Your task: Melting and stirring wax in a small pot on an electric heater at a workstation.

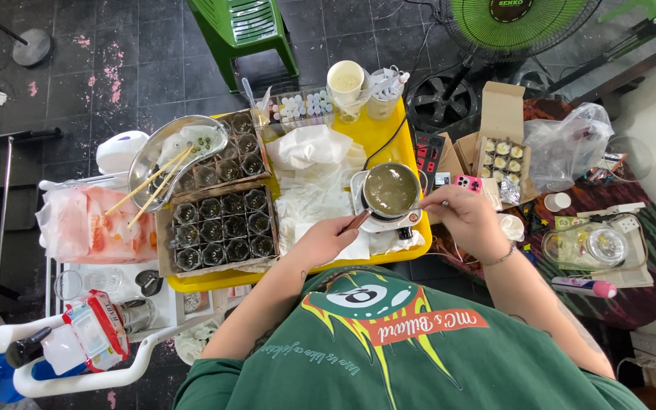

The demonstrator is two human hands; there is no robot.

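A small metal pot [391, 190] of murky greenish-brown liquid sits on a white hotplate [386, 225] on the yellow tray [389, 130]. My left hand [326, 240] grips the pot's brown handle [357, 221] from the near side. My right hand [468, 217] is curled at the pot's right side, fingertips pinched against its rim. What lies under those fingertips is hidden. To the left of the pot, a cardboard tray [163, 244] holds several small glass jars [222, 225].
A metal bowl [162, 146] with chopsticks, a paper cup [345, 80], white tissue [309, 148] and vials share the tray. A box of small jars [501, 161], a pink phone [467, 182] and a glass jar [586, 247] lie to the right. A green chair [241, 30] and a fan [510, 26] stand beyond.
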